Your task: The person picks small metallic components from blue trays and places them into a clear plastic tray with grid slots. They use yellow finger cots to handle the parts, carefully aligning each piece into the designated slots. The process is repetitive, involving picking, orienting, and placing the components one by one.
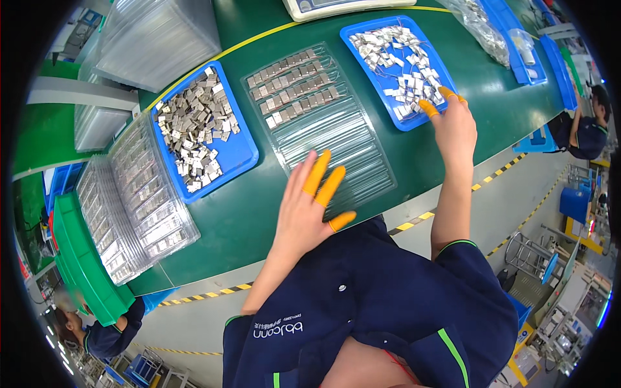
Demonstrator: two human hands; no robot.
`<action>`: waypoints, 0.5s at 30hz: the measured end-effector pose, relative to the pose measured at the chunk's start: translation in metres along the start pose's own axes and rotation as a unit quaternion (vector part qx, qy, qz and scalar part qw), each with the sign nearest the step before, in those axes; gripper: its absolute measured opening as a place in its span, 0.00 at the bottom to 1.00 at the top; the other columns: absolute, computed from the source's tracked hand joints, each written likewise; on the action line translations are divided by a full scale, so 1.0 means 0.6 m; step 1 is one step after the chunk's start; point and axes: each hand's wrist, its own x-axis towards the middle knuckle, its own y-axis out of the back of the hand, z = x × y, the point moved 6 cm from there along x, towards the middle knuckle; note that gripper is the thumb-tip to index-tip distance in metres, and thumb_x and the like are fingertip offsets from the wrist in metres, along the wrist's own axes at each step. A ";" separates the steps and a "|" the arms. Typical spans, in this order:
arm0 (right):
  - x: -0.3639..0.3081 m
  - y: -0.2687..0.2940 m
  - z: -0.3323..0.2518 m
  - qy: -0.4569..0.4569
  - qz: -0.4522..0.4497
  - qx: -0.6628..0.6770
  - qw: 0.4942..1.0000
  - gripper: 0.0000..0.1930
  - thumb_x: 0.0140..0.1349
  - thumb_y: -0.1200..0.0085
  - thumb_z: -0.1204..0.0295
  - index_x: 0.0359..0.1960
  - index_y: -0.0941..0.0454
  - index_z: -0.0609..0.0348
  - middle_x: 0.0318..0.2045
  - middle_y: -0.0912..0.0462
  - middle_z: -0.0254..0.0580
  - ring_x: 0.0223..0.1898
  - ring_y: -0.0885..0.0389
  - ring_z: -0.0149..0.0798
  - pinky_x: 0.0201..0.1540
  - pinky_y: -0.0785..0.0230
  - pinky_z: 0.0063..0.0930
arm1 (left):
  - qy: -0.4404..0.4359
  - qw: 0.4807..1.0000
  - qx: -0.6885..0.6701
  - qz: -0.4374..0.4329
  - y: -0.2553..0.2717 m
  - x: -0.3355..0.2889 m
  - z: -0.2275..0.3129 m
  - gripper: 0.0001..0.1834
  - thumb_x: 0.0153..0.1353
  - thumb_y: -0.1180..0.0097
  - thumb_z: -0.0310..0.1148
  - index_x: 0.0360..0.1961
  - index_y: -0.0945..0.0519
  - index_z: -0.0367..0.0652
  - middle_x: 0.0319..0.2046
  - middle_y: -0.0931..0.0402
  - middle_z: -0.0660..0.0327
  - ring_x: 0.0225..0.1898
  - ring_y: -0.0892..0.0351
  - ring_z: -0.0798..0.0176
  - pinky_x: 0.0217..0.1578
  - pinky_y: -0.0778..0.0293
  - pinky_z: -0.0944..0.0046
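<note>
My left hand [303,207], with orange finger cots on some of its fingers, is spread open over the near left edge of a clear ribbed plastic tray [343,142]. Rows of small grey metallic rectangular pieces [294,88] with thin wires fill that tray's far part. At the near end of the right blue tray [414,123], my right hand [455,123] reaches into a heap of small white rectangular pieces [414,87]. Its cot-covered thumb and fingers are apart among them, and no piece shows between them. The left blue tray [242,158] contains loose grey and silvery pieces [200,116].
Stacked clear trays [136,200] lie left on the green table [226,226], beside a green bin [87,258]. Taller clear stacks [158,45] stand behind. A white device [336,8] sits at the back; a plastic bag [482,32] lies right. Other people work at both sides.
</note>
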 end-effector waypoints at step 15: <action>0.116 -0.060 -0.098 0.256 0.079 0.146 0.952 0.28 0.51 0.38 0.64 0.55 0.29 0.54 0.51 0.27 0.53 0.53 0.31 0.53 0.55 0.37 0.40 | 0.005 0.998 0.013 0.069 0.006 -0.025 -0.014 0.35 0.44 0.33 0.34 0.56 0.31 0.41 0.60 0.38 0.51 0.64 0.45 0.43 0.62 0.45 0.48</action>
